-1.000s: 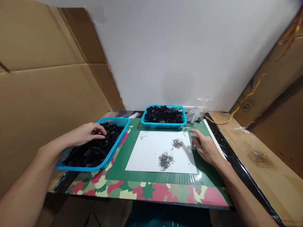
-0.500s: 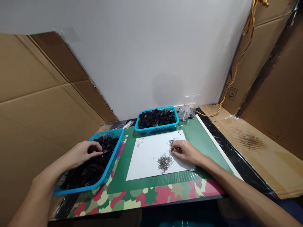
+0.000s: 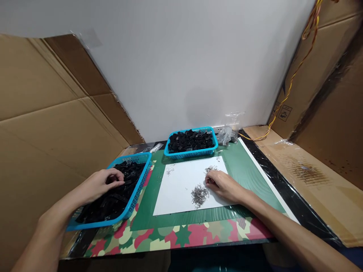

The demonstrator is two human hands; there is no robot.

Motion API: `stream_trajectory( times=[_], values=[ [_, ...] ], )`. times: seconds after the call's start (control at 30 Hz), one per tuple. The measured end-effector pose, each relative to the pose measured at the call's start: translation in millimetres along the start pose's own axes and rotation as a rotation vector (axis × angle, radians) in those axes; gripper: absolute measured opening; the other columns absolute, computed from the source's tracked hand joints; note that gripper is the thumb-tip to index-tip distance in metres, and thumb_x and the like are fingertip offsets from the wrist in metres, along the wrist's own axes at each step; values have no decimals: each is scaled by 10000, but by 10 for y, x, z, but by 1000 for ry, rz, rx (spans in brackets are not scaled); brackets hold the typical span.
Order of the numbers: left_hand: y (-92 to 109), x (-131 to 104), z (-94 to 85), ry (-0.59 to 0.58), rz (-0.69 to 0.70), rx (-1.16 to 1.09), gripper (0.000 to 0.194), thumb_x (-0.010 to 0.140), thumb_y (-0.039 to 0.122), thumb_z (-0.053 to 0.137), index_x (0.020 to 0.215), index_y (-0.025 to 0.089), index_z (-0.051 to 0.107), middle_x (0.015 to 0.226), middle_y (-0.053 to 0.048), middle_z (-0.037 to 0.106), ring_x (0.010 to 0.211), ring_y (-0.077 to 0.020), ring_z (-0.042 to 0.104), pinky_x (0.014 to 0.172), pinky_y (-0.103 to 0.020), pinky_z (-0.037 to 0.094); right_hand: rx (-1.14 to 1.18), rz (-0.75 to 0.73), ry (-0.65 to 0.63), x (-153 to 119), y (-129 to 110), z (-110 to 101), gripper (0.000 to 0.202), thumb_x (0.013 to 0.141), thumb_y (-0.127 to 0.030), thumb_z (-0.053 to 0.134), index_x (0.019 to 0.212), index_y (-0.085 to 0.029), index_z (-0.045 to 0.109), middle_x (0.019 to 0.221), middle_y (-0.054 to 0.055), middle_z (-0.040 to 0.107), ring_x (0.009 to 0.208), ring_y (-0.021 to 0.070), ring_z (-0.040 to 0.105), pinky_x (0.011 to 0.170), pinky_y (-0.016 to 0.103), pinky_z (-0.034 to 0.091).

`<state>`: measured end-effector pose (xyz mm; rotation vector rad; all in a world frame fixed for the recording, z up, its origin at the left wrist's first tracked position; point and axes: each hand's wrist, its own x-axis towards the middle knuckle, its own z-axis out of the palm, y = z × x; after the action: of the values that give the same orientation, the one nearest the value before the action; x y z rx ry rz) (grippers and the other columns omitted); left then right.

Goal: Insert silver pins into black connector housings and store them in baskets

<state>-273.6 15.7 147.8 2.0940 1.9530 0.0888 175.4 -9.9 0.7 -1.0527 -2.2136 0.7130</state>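
My left hand [image 3: 103,185] hovers over the left blue basket [image 3: 136,198], thumb and forefinger curved with a gap between their tips. Small black plastic parts [image 3: 133,168] fill that basket, and the fingertips are close to them. On the white sheet [image 3: 172,200], my right hand [image 3: 222,185] rests with its fingers curled together at the edge of a small pile of thin metal pieces [image 3: 210,169]. Whatever its fingertips hold is too small to make out. A larger pile of the same metal pieces [image 3: 199,195] lies just left of this hand.
A second blue basket [image 3: 190,154] of black parts stands behind the sheet, beside clear plastic bags [image 3: 225,136]. A few loose metal pieces [image 3: 169,171] lie at the sheet's left. Cardboard walls [image 3: 56,102] flank the green mat [image 3: 249,170]; a yellow cable [image 3: 289,87] hangs at right.
The view has shifted slightly, so most things appear a little further right. Both hands stay at nearly the same places, the right fingers still at the small metal pile.
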Motion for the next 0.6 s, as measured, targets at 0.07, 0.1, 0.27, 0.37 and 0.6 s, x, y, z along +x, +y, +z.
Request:
stream_trajectory(
  times=[0.07, 0.1, 0.27, 0.37, 0.6],
  values=[
    [-5, -13, -17, 8, 1, -38, 360, 715, 626, 671, 703, 268, 703, 768, -7, 719, 772, -256, 602, 748, -283, 428, 7, 14, -1, 16, -14, 4, 79, 940, -123, 628, 929, -189, 670, 887, 38, 680, 808, 177, 591, 721, 274, 397],
    [-22, -20, -26, 23, -4, -63, 368, 711, 642, 675, 695, 275, 699, 773, 2, 725, 779, -258, 604, 756, -283, 431, 8, 18, -8, 27, -17, 8, 77, 931, -122, 645, 918, -192, 675, 877, 34, 683, 806, 177, 594, 723, 274, 398],
    [-175, -72, -60, 191, -37, -205, 459, 701, 760, 693, 794, 311, 707, 925, 53, 767, 942, -276, 634, 856, -286, 449, -45, 3, -26, 56, -23, 21, 100, 953, -127, 641, 883, -187, 679, 922, 54, 712, 856, 196, 615, 759, 292, 391],
    [-171, -127, -64, 294, -41, -229, 472, 775, 755, 662, 877, 295, 659, 926, 63, 736, 889, -229, 605, 814, -257, 440, -79, -6, -23, 35, -30, 18, 114, 976, -134, 600, 886, -177, 655, 924, 66, 698, 850, 198, 603, 752, 299, 381],
    [573, -300, 73, 488, 111, -567, 368, 918, 590, 644, 992, 251, 523, 841, 27, 688, 832, -182, 600, 795, -266, 436, 90, 45, -8, -46, 10, 23, 111, 1014, -183, 476, 945, -200, 560, 908, 43, 650, 791, 180, 554, 700, 291, 379]
  ],
)
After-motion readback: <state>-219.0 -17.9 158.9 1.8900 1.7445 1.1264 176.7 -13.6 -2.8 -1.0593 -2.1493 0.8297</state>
